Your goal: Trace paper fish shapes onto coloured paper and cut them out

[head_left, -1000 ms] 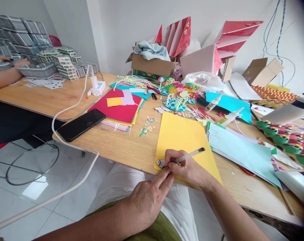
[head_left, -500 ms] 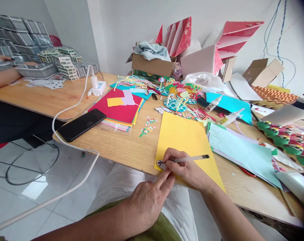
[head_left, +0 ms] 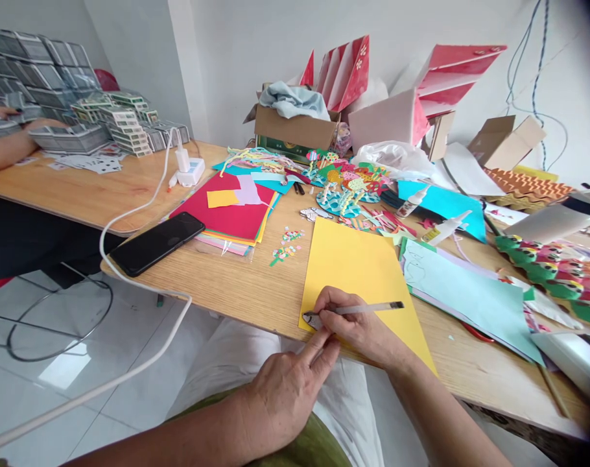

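Note:
A yellow sheet of paper (head_left: 358, 272) lies on the wooden table (head_left: 246, 285) in front of me. A small grey paper fish cut-out (head_left: 311, 320) rests on the sheet's near left corner. My right hand (head_left: 358, 327) is closed around a white pen (head_left: 367, 309), whose tip meets the fish. My left hand (head_left: 288, 389) presses two extended fingers down beside the fish at the table's near edge, the other fingers curled.
A black phone (head_left: 156, 243), a stack of coloured paper (head_left: 236, 211) and a white cable (head_left: 129, 279) lie to the left. Glue bottles (head_left: 448, 227), light blue sheets (head_left: 465, 288), paper decorations (head_left: 348, 185) and cardboard boxes (head_left: 295, 126) crowd the right and back. Another person's arm (head_left: 8, 146) rests at far left.
The pen has swung from pointing up-right to lying nearly level, and my right hand has shifted slightly left over the fish. My left hand has stayed in place.

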### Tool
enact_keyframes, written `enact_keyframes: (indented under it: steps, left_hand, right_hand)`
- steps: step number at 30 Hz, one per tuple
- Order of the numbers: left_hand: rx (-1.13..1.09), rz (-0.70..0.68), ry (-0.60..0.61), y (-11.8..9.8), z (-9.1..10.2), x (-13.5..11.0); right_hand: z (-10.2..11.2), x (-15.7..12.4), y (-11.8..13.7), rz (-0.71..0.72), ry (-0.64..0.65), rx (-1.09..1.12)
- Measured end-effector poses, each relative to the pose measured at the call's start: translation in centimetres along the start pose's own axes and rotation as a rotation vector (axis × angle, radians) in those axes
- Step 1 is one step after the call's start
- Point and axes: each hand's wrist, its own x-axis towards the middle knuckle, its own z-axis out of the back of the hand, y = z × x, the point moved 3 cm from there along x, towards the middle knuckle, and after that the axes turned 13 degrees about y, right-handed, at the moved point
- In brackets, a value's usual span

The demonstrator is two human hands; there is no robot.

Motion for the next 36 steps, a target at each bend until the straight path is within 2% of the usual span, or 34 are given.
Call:
enact_keyframes:
  steps: [4, 6, 11, 16, 20, 23, 27, 31, 33, 36]
  left_hand:
    - [-0.002, -0.018, -0.008, 0.0, 0.1, -0.1]
    - [-0.031, -0.048, -0.019, 0.0, 0.1, -0.1]
    - [-0.07, -0.098, -0.051, 0.2, 0.2, 0.0]
    - [-0.095, -0.146, -0.073, 0.5, 0.7, 0.2]
    - [-0.126, -0.182, -0.077, 0.4, 0.5, 0.1]
    - [-0.159, -0.257, -0.14, 0.7, 0.5, -0.5]
    - [-0.272, -0.37, -0.32, 1.9, 2.0, -1.5]
    - [-0.289, -0.323, -0.5, 3.7, 4.5, -1.5]
    - [-0.264, -0.293, -0.52, 4.3, 5.4, -1.0]
    - [-0.244, -0.266, -0.422, 4.6, 6.1, 0.3]
  right_hand:
    - [0.0, -0.1, -0.1, 0.019, -0.013, -0.014]
    - [0.0, -0.4, -0.3, 0.042, -0.066, -0.065]
    - [0.3, -2.1, -0.8, 0.049, -0.218, -0.385]
    - [0.5, -4.1, -1.5, 0.04, -0.22, -0.622]
    - [0.6, -4.9, -2.3, 0.058, -0.227, -0.687]
    - [0.7, -5.0, -2.5, 0.072, -0.229, -0.69]
    - [0.9, -5.2, -2.3, 0.034, -0.249, -0.696]
    - [0.8, -5.4, -2.1, -0.035, -0.258, -0.718]
    - [0.7, -5.4, -2.0, -0.055, -0.261, -0.723]
    - [0.7, -5.4, -2.0, -0.059, -0.273, -0.72]
